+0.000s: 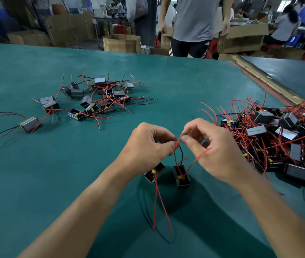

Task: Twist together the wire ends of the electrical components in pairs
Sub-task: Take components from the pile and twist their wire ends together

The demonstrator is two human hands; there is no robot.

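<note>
Both hands meet above the near middle of the green table [36,183]. The left hand [148,144] has its fingers curled and pinches a pair of wires [175,156], one red and one black, between thumb and forefinger. The right hand [211,146] pinches the same wires just beside it, thumb against forefinger, and another red wire runs under its palm. The point where the wire ends meet is hidden between the fingertips, so I cannot tell whether they are twisted.

Below the hands are two small black components. The left component [154,174] is half covered by the heel of the left hand. The right component [181,176] shows in full, with a yellow patch on top. Whether either touches the table is unclear. Long red leads [155,202] trail toward the near edge.

A tangled pile [278,138] of components lies to the right, cut off by the frame edge. A looser scatter [95,97] lies far left. At the far edge stands a person [192,21], cut off at the chest, and everything beyond is blurred.
</note>
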